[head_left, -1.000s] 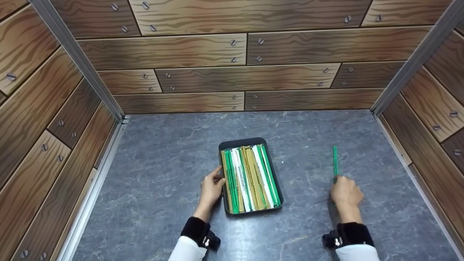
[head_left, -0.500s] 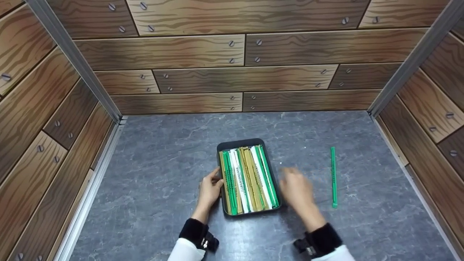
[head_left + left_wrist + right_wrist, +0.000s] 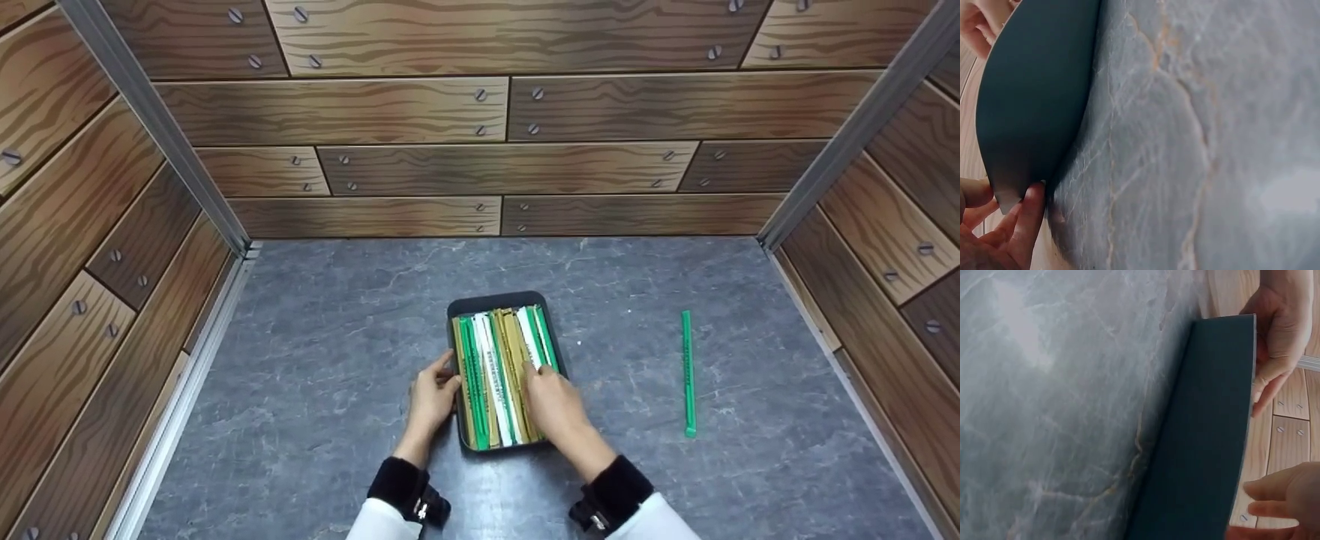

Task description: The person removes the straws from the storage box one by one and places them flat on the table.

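A dark shallow tray (image 3: 495, 305) in the head view holds a row of slim, printed stick packets (image 3: 497, 367) in green, white and gold. My left hand (image 3: 431, 397) grips the tray's left edge; in the left wrist view its fingers (image 3: 1028, 216) lie along the outer wall near a corner. My right hand (image 3: 556, 401) is over the right half of the row, fingertips down at the packets. The right wrist view shows its fingers (image 3: 1269, 509) fairly straight and apart, partly behind the rim. One green stick packet (image 3: 688, 375) lies alone to the right.
The tray stands on a grey marbled tabletop (image 3: 337, 315). Wood-patterned panels (image 3: 420, 169) with metal corner rails (image 3: 847, 124) enclose the back and both sides.
My right hand has let go of the green stick packet at the right and moved left to the row in the tray. My left hand stays at the tray's edge.
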Demonstrator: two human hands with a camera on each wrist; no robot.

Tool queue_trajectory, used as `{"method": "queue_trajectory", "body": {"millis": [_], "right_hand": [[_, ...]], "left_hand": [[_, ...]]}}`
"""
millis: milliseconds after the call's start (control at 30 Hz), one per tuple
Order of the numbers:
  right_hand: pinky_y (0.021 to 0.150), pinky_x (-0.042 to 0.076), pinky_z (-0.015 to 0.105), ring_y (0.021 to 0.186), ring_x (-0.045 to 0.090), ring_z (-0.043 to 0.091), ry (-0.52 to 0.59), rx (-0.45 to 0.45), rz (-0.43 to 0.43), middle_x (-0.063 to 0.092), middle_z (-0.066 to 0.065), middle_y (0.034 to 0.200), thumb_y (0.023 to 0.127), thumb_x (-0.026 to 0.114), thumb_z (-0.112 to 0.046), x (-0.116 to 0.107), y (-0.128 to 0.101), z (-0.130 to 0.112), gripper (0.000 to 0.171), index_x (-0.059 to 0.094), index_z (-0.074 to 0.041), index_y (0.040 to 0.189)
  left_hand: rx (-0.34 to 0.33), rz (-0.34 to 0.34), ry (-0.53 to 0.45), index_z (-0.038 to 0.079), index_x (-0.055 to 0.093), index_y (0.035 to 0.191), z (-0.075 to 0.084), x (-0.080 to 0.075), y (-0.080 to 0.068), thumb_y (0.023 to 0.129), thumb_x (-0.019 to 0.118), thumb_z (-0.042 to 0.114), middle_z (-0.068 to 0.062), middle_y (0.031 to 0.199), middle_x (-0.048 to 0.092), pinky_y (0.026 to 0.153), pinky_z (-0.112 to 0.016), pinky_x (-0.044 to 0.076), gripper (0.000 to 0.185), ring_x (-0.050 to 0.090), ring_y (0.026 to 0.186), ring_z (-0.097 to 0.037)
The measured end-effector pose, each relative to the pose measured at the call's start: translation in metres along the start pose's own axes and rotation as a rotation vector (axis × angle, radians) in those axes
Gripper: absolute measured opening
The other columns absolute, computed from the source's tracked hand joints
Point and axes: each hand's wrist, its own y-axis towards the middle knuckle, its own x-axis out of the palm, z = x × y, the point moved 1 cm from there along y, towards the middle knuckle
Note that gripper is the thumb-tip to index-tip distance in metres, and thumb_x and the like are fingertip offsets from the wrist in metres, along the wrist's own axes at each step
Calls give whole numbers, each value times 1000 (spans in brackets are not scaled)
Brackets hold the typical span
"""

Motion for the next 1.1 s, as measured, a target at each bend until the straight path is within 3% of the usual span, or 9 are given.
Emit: {"method": "queue_trajectory", "body": {"millis": [133,300,433,633,767,900,1033,1100], "right_hand": [[46,53,43,60,60,33,-47,23,-58,60,22,79,80,63,8,9,-3,0,39,62,6,119],[45,53,43,59,61,32,-71,45,-101,59,18,72,78,62,11,16,-4,-1,25,61,2,101],[45,52,45,59,61,34,-69,57,-110,58,16,71,78,62,10,16,-4,0,18,59,-2,91],[44,50,47,57,59,36,-53,47,-91,60,14,73,80,62,5,14,-3,4,16,59,-6,91],[46,51,44,58,59,32,10,57,-90,62,11,76,79,67,2,12,-2,6,22,66,-7,99],[56,55,47,71,65,33,114,84,-123,68,14,90,81,74,-6,9,-2,9,32,70,-6,113],[68,56,49,92,67,35,248,145,-203,69,17,108,87,69,-7,4,-2,13,35,68,-5,122],[66,55,45,89,67,31,316,180,-235,70,15,103,87,66,-3,2,-3,16,38,67,-4,125]], "left_hand": [[13,11,5,3,55,139,1,0,-1,92,64,1,-19,105,67,81,-40,56,48,67,98,-31],[41,7,8,0,54,138,0,-1,-3,92,63,-2,-21,105,66,82,-43,56,48,67,97,-33],[39,-4,4,0,53,139,0,-1,-3,92,62,-2,-22,106,66,83,-43,55,48,66,98,-34],[18,4,-1,1,54,139,1,0,-1,92,63,0,-21,106,67,84,-42,55,48,67,98,-32],[7,9,5,3,55,139,2,0,-1,92,64,1,-21,107,67,84,-42,55,48,67,98,-32],[4,6,20,4,55,139,3,0,-2,93,64,2,-20,108,66,85,-42,55,48,66,100,-32],[1,5,28,5,55,140,2,-1,-2,93,64,3,-20,109,66,86,-43,54,48,66,101,-32],[-1,4,29,5,55,140,2,-1,-3,93,64,3,-20,109,66,86,-43,54,48,65,101,-32]]}}
